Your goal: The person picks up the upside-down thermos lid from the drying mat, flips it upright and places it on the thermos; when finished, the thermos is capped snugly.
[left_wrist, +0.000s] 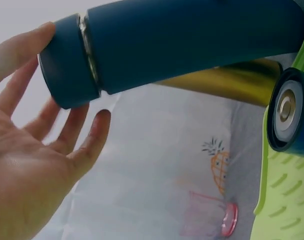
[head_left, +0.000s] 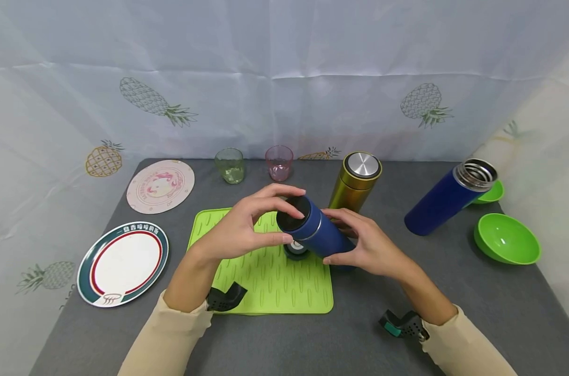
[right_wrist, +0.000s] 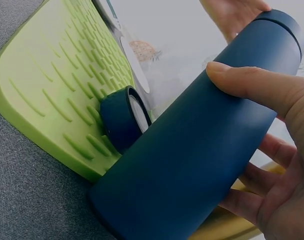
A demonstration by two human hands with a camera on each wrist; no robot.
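A blue thermos (head_left: 330, 237) is tilted above the right edge of the green ribbed mat (head_left: 275, 295), its lid end toward the left. My right hand (head_left: 369, 243) grips the thermos body, thumb on one side and fingers on the other. Around the lid (left_wrist: 67, 65) curl the fingers and thumb of my left hand (head_left: 242, 224). The left wrist view shows a thin silvery gap between lid and body. A separate blue lid (right_wrist: 119, 120) lies on the mat, its pale inner side showing. Farther right stands a lidless blue thermos (head_left: 437, 203) with a steel mouth.
Behind my right hand is a gold thermos (head_left: 352, 185) with a silver top. Green bowls (head_left: 507, 237) sit at the right edge. A green glass (head_left: 230, 167) and a pink glass (head_left: 279, 164) stand at the back. On the left are a rimmed plate (head_left: 126, 261) and a round pink mat (head_left: 161, 186).
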